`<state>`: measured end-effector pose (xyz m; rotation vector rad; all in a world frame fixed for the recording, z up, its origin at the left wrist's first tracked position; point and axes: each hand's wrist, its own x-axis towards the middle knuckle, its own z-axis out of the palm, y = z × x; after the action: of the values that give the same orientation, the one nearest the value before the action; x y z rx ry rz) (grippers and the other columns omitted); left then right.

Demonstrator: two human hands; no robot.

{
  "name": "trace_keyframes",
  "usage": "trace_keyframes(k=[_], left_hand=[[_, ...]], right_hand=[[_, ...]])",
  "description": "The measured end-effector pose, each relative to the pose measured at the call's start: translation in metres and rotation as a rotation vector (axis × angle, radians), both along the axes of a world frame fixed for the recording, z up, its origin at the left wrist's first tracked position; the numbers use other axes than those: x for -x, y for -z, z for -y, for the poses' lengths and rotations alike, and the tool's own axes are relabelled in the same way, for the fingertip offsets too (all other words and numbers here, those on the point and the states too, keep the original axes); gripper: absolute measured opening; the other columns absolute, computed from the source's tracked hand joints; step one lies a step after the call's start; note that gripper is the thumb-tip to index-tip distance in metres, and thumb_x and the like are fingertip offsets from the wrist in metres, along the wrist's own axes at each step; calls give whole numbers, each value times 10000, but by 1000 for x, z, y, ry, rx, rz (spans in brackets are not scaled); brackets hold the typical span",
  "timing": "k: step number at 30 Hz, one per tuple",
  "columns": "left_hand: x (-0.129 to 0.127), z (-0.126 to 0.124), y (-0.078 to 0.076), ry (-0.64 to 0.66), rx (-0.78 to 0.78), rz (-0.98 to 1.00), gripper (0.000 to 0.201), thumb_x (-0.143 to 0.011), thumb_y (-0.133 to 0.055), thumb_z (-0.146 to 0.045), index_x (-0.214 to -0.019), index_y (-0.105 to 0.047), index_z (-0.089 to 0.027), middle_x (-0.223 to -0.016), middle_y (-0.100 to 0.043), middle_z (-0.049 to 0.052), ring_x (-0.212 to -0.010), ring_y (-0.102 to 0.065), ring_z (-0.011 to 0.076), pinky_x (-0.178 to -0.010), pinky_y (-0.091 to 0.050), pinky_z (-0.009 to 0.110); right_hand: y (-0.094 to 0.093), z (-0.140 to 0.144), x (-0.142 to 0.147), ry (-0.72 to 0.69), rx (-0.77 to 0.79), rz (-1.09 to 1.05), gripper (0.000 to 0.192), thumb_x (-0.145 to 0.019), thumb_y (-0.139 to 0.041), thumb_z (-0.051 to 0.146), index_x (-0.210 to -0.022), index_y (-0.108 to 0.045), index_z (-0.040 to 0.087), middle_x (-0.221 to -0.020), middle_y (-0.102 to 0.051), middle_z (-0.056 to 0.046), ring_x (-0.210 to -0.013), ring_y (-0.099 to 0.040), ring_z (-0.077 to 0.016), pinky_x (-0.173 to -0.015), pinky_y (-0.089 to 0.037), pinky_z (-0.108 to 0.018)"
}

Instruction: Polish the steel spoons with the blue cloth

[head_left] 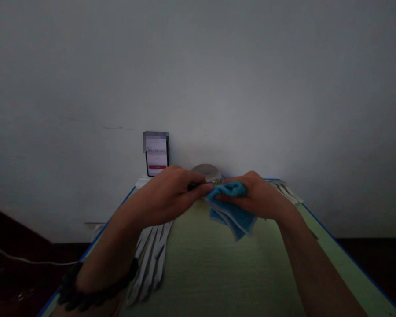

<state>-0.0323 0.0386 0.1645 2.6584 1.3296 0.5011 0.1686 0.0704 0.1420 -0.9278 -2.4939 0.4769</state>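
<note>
My right hand point(251, 196) is closed on a blue cloth point(239, 220) with pale edges, bunched at the top and hanging in folds below the fingers. My left hand point(178, 193) is closed in a pinch, its fingertips meeting the cloth's left side. A small dark shape shows between the left thumb and fingers; its kind cannot be made out. Both hands are raised over the far part of the table. Beneath my left wrist lie several long, slim grey pieces point(152, 259) that look like cutlery, side by side and partly covered by the arm.
A phone point(157, 154) with a lit screen stands upright by the wall. Behind the hands is a round grey lidded object point(206, 171), partly hidden. More slim pale pieces point(287, 191) lie at the back right. The greenish table point(231, 277) has blue edging.
</note>
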Motion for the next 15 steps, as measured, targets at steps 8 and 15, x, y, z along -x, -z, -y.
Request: trace_keyframes(k=[8, 15], left_hand=[[-2, 11, -5, -8, -64, 0, 350, -879, -353, -334, -647, -544, -155, -496, -452, -36, -465, -422, 76, -490, -282, 218], [11, 6, 6, 10, -22, 53, 301, -884, -364, -331, -767, -577, -153, -570, -542, -26, -500, -481, 75, -511, -325, 199]], right_hand=[[-8, 5, 0, 10, 91, -72, 291, -757, -533, 450, -761, -632, 177, -594, -571, 37, -522, -477, -69, -507, -346, -185], [-2, 5, -8, 95, 83, -152, 254, -759, -542, 429, -787, -651, 202, -699, -648, 14, -617, -558, -117, -549, -397, -215]])
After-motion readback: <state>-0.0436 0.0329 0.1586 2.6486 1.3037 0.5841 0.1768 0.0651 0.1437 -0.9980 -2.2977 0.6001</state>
